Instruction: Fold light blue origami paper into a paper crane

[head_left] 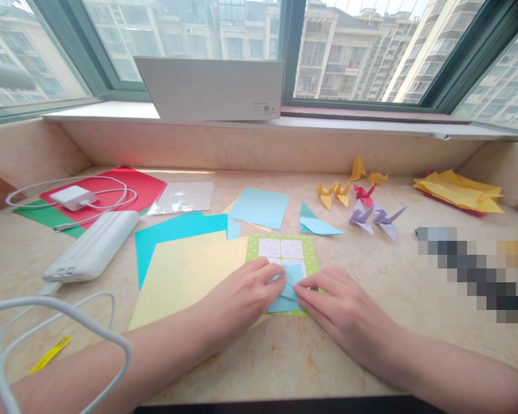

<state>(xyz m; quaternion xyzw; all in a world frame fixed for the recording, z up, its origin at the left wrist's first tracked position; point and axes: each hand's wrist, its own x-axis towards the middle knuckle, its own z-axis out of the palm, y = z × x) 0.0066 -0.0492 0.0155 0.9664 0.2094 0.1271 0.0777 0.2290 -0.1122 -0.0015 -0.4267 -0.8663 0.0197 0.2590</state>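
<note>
Between my two hands lies a small light-blue folded paper (285, 300), creased into layers, on a green dotted card (311, 253) with white panels. My left hand (259, 287) pinches the paper's upper left side with its fingertips. At the right edge, my right hand (336, 299) presses its fingertips together on the same paper. Part of the fold is hidden under the fingers. Just beyond the card are a light-blue square sheet (259, 207) and a partly folded light-blue piece (317, 221).
Several folded paper cranes (362, 215) stand at the back right, near a yellow paper stack (460, 190). Pale yellow sheets (185, 270) lie under my left arm. At left are a white power bank (92, 247), a charger (73, 197) and a looping cable (69, 310).
</note>
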